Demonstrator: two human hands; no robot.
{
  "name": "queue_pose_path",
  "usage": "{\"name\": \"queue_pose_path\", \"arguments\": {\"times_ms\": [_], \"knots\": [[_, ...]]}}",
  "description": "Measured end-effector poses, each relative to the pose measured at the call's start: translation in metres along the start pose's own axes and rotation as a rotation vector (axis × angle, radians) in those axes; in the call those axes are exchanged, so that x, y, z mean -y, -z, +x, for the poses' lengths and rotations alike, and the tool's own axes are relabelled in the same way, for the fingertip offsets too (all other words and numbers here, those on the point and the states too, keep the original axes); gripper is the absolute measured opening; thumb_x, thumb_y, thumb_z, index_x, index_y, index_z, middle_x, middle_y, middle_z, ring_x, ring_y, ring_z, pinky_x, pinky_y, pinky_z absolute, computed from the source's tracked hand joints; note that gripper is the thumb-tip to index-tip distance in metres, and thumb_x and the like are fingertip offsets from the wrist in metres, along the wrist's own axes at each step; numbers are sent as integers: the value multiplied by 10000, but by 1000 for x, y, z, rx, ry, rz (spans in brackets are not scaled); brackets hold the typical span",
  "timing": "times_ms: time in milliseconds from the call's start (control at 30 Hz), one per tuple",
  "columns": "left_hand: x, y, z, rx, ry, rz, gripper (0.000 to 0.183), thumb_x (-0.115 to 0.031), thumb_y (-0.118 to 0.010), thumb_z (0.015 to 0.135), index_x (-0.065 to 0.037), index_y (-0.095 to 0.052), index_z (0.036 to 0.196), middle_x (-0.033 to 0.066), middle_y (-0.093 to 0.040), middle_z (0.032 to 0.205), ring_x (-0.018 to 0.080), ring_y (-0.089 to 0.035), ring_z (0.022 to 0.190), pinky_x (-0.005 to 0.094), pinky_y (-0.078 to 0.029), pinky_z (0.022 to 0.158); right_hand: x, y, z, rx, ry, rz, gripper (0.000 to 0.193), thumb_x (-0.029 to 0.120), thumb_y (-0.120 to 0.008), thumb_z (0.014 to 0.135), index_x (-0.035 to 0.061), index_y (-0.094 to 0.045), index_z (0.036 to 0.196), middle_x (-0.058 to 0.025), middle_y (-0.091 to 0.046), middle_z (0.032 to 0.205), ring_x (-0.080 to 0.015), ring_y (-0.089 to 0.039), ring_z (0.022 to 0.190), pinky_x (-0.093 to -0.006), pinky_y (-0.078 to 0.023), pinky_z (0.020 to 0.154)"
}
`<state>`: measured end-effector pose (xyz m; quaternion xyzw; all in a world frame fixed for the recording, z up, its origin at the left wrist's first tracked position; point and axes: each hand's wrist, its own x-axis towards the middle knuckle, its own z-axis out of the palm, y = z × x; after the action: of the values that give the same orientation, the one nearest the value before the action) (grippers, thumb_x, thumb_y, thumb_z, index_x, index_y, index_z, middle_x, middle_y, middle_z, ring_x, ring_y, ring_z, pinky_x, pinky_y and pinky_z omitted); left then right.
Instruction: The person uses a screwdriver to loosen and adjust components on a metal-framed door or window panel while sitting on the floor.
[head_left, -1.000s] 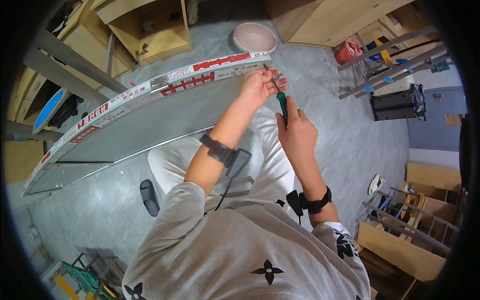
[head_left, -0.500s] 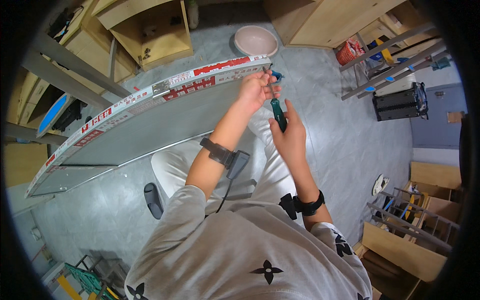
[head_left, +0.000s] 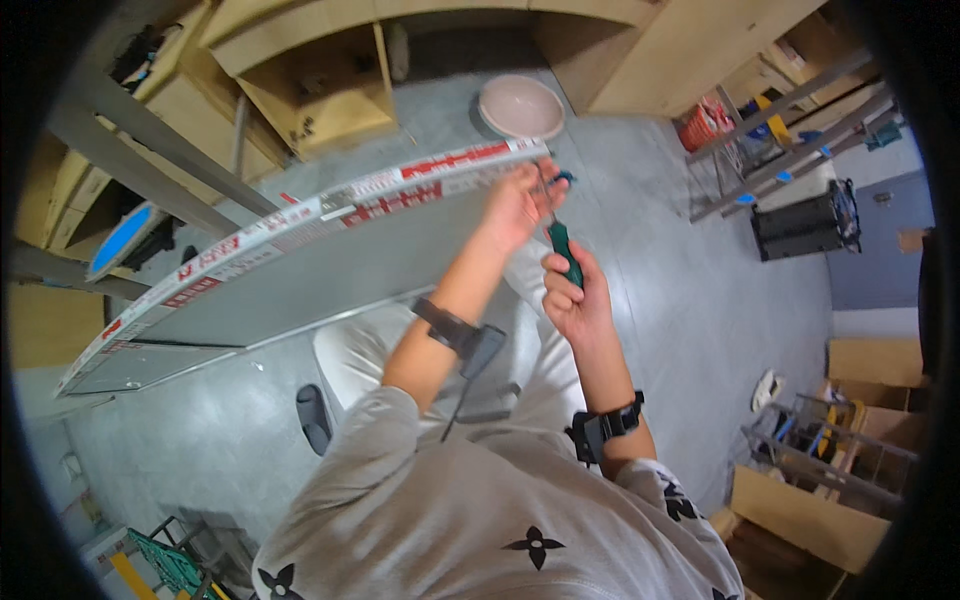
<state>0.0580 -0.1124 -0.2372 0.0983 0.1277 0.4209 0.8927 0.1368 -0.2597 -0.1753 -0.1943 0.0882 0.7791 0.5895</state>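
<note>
A screwdriver with a green handle (head_left: 564,256) points away from me, its thin shaft running up to the right end of a framed grey panel (head_left: 330,270). My right hand (head_left: 580,302) wraps its fingers round that handle. Close to the panel's end corner, my left hand (head_left: 514,208) has its fingers curled about the shaft; the tip is blurred and hard to make out. Red and white printed film covers the panel's edge, which carries a small metal plate (head_left: 337,201). Just beyond my left fingertips is a small teal thing (head_left: 566,178) of unclear kind.
A pale pink basin (head_left: 521,107) stands on the floor past the panel's end. Wooden cabinets (head_left: 320,100) line the far side, with grey metal posts at left. A dark slipper (head_left: 313,418) lies left of my legs. At right are a black case (head_left: 808,226) and a red basket (head_left: 704,128).
My right fingers, spread loosely before, have closed round the handle. My left hand stays at the panel's corner. The whole view has shifted a little, so things sit slightly lower and farther right.
</note>
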Motion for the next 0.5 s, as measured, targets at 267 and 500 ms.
{"name": "queue_pose_path", "arguments": {"times_ms": [267,500], "knots": [[46,12,11,-106,-10,-128,133,-122,-466,958,-44,-570,983,40,-604,874,155,-604,771,338,-550,758,-19,8,-29,-527,1164,-2365,513,125,-610,823,-7,-474,1300,-149,-586,752,-248,-606,620,-367,-476,534],[33,15,21,-44,-9,-221,117,-104,-484,941,-41,-561,1005,46,-595,898,158,-598,806,327,-527,834,-11,25,8,-450,860,-1867,398,150,-558,896,1,-522,1264,-83,-549,671,-149,-490,500,-309,-399,448]]}}
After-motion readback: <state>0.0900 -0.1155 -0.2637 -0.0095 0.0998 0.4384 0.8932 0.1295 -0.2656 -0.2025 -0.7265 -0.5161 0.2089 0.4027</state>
